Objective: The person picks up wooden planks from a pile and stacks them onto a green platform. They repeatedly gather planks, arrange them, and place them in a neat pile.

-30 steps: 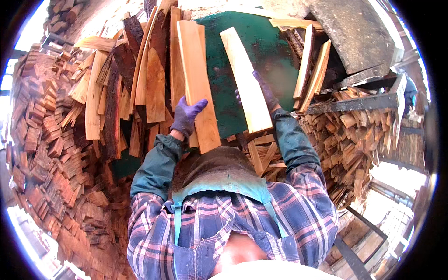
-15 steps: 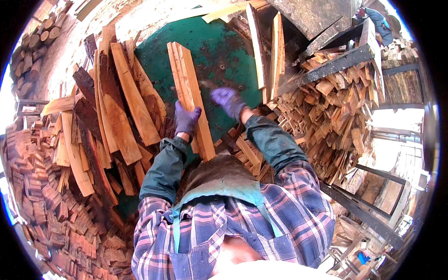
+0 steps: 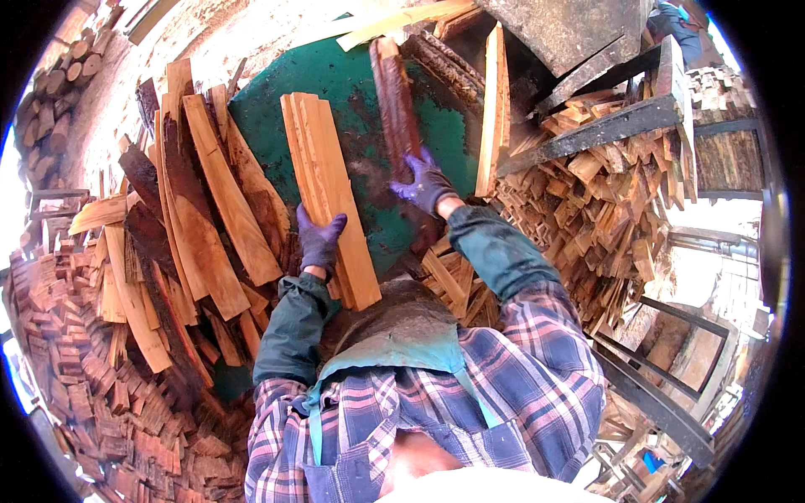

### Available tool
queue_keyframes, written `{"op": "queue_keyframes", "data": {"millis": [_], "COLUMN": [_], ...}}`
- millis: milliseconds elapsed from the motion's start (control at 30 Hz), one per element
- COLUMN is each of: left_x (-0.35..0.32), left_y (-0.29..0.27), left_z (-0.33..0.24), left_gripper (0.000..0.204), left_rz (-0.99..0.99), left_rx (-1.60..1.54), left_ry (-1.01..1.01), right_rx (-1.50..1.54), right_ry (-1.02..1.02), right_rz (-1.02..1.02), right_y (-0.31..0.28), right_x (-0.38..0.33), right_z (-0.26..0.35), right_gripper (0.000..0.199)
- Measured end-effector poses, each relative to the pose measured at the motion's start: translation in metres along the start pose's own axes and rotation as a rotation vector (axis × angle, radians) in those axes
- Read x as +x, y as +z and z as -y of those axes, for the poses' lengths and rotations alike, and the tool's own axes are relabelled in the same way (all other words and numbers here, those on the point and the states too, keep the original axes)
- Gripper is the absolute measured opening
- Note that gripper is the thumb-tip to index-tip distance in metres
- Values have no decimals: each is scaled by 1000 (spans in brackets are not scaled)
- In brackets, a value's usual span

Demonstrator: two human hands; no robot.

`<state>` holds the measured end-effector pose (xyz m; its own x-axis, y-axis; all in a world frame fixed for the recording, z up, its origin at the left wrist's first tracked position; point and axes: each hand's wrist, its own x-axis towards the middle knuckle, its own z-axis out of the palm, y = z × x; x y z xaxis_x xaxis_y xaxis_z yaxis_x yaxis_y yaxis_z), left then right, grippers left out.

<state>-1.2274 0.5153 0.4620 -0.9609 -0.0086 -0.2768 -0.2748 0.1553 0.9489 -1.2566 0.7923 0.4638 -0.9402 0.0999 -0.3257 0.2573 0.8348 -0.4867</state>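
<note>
left hand (image 3: 319, 240): purple glove, fingers wrapped around the left edge of a bundle of pale planks (image 3: 327, 194), gripping it low down.
pale planks: several thin light boards stacked face to face, standing tilted on the green surface (image 3: 352, 92), lower end close to the person's chest.
right hand (image 3: 426, 184): purple glove, fingers spread and pressed on the lower end of a dark bark slab (image 3: 394, 105); whether they close around it i cannot tell.
dark bark slab: long reddish-brown piece lying up the green surface, just right of the pale planks, apart from them.
green surface: worn painted sheet, scuffed dark between the two hands.
left side: leaning offcuts (image 3: 210, 210) with bark edges, packed just beside the pale planks.
right side: one narrow upright board (image 3: 493, 109) near the right hand, then heaped short wood scraps (image 3: 587, 210) under a dark metal beam (image 3: 612, 126).
clothing: plaid shirt, teal sleeves, teal apron straps.
</note>
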Motion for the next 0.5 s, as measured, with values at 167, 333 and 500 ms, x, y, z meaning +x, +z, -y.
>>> {"op": "queue_keyframes", "data": {"millis": [167, 333, 500], "left_x": [-24, -34, -28], "left_y": [-31, -38, -40], "left_z": [-3, 17, 31], "left_gripper": [77, 87, 90], "left_rz": [-32, -94, -73], "left_rx": [112, 398, 355], "left_ry": [36, 110, 140], "right_rx": [31, 260, 100], "right_ry": [-25, 592, 423], "right_rz": [-821, -363, -144], "right_y": [-83, -102, -20], "right_x": [31, 75, -12], "right_z": [-81, -153, -81], "right_gripper": [71, 82, 77]}}
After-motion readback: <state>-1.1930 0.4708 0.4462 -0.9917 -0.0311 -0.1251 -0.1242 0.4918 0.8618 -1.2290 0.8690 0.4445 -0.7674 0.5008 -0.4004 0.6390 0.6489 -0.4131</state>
